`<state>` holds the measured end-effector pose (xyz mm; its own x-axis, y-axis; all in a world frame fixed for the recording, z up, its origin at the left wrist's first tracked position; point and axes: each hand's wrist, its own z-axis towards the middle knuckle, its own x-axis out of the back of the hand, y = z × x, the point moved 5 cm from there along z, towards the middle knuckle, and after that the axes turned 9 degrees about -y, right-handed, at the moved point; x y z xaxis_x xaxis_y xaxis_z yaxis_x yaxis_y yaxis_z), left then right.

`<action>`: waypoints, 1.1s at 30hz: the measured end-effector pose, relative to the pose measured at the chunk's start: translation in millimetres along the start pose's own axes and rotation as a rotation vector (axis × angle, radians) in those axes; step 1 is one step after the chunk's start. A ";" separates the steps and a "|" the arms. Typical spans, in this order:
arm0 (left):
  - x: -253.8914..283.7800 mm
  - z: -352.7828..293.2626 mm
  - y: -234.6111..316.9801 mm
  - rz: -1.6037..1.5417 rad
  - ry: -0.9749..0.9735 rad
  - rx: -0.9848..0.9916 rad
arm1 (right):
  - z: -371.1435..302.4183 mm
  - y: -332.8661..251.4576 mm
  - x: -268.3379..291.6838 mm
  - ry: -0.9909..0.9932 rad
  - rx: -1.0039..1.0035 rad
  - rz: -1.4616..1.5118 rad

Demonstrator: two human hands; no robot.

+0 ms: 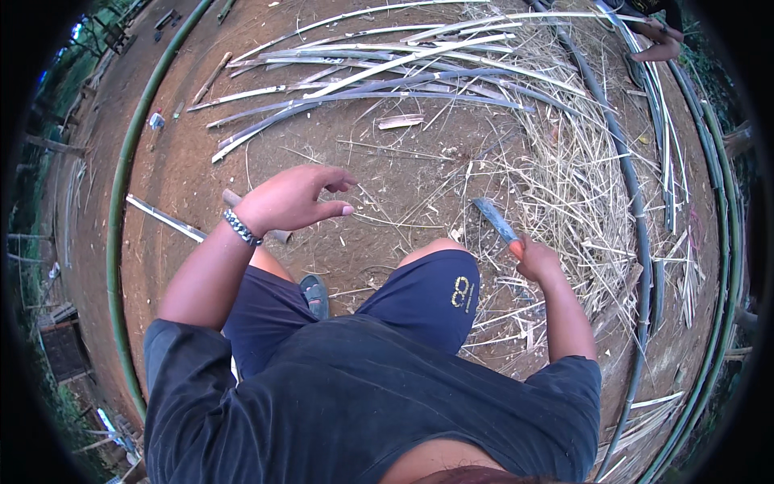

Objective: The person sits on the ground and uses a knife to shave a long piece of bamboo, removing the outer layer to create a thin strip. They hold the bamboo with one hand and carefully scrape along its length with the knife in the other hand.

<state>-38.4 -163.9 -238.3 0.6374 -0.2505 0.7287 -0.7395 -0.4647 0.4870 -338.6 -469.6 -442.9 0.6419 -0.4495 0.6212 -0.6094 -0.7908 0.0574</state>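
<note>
My left hand (pixel 300 196) hovers in front of my left knee, its fingers stretched and slightly curled with nothing in them. A beaded bracelet (pixel 243 228) circles that wrist. My right hand (pixel 538 260) is wrapped round the orange handle of a machete (pixel 493 219), whose dark blade points forward and left over the ground. Ahead of me lies a loose pile of split bamboo strips (pixel 363 81). Partly hidden under my left forearm is a short piece of wood or bamboo (pixel 233 199).
Pale shavings (pixel 576 202) heap up on my right. Long bamboo poles run along the left (pixel 122 185) and right (pixel 637 218). A pale strip (pixel 165 219) lies by the left pole. Another person's hand (pixel 659 44) shows at far right, near more strips (pixel 663 121).
</note>
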 end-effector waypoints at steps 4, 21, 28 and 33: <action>18.3 7.2 18.3 -0.049 0.009 0.013 | -28.0 8.4 58.3 0.024 0.005 -0.090; 20.9 201.5 -85.3 0.159 -0.208 0.032 | -22.0 -11.5 162.4 0.198 -0.082 -0.108; 38.1 348.9 -143.0 0.309 -0.138 0.079 | -20.1 -21.9 165.2 0.167 -0.200 0.050; 24.6 437.0 -192.0 0.326 -0.117 0.104 | -9.9 -25.0 170.0 0.165 -0.266 0.107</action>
<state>213.9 -452.0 -524.2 0.3962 -0.4926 0.7748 -0.8859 -0.4268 0.1816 -218.9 -522.1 -331.0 0.4969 -0.4331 0.7520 -0.7833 -0.5969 0.1738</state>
